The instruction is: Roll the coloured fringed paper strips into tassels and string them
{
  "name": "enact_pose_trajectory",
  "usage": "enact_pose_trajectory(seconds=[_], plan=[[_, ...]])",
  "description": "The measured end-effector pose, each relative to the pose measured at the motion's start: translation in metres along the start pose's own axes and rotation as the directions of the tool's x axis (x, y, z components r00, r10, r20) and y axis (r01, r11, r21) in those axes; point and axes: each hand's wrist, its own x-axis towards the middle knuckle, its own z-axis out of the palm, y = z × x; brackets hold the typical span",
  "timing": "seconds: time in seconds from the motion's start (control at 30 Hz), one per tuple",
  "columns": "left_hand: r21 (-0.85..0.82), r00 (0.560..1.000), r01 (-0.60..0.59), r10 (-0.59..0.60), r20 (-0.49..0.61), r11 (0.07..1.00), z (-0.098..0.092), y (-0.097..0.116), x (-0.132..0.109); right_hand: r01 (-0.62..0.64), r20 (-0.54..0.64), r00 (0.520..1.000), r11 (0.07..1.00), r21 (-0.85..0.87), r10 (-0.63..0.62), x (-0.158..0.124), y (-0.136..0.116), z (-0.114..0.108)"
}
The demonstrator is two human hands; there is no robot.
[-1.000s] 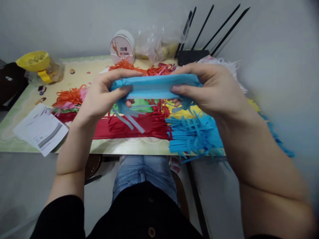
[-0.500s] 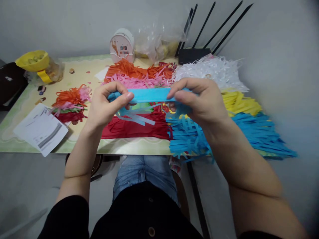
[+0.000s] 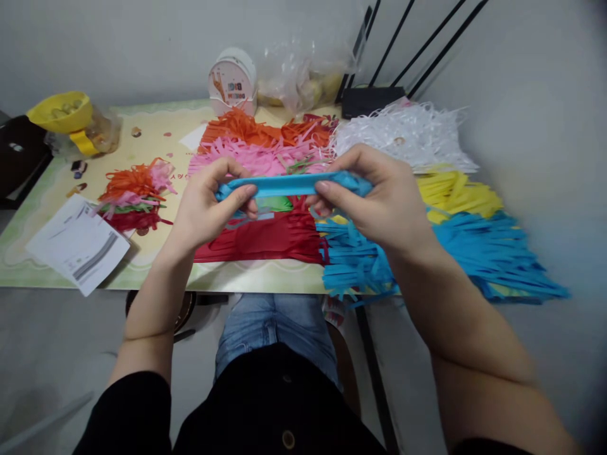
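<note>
A strip of blue fringed tissue paper [image 3: 286, 185] is stretched level above the table. My left hand [image 3: 213, 199] pinches its left end, thumb in front. At the other end my right hand [image 3: 374, 196] grips it in the same way. Blue fringe bunches beside and behind the fingers of both hands. Red fringed paper [image 3: 268, 237] lies below, with a bit of green paper [image 3: 277, 203] partly hidden behind the strip. To the right, under my right forearm, spreads a pile of blue fringed paper [image 3: 493, 253].
Pink [image 3: 265, 151], orange [image 3: 246, 129], yellow [image 3: 459, 196] and white fringed paper [image 3: 403, 136] cover the table's middle and right. A small tassel bundle [image 3: 133, 189] and white label [image 3: 80, 243] lie left. Behind stand a yellow bowl [image 3: 61, 114], round box [image 3: 232, 82] and black router [image 3: 370, 101].
The blue strip has become narrower, its upper edge curled, and the loose light-blue fringe that hung below has mostly gone behind it. My right thumb has shifted onto the strip's front.
</note>
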Motion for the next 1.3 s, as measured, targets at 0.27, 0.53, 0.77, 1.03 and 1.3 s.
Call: enact_pose_trajectory(seconds=[0.27,0.53,0.77,1.03,1.3], plan=[[-0.338,0.998,0.04,-0.052,-0.028,0.94,0.007,-0.004,0.0,-0.078,0.001,0.996,0.918,0.388,0.084,-0.002,0.005,0.008],[-0.252,0.998,0.037,-0.051,-0.049,0.967,0.012,-0.013,-0.001,-0.125,0.016,0.992,0.936,0.33,0.126,-0.002,0.008,0.007],[0.058,0.996,-0.046,0.05,-0.068,0.997,0.007,-0.011,-0.004,-0.05,-0.04,0.998,0.998,-0.034,0.049,-0.006,0.0,0.001],[-0.177,0.988,0.143,-0.152,-0.039,0.974,0.012,-0.01,-0.01,-0.121,0.003,0.992,0.964,0.237,0.124,-0.007,0.005,0.011],[-0.445,0.961,0.245,-0.277,-0.006,0.861,0.017,-0.027,0.005,-0.214,0.051,0.976,0.889,0.404,0.211,0.005,0.022,0.015]])
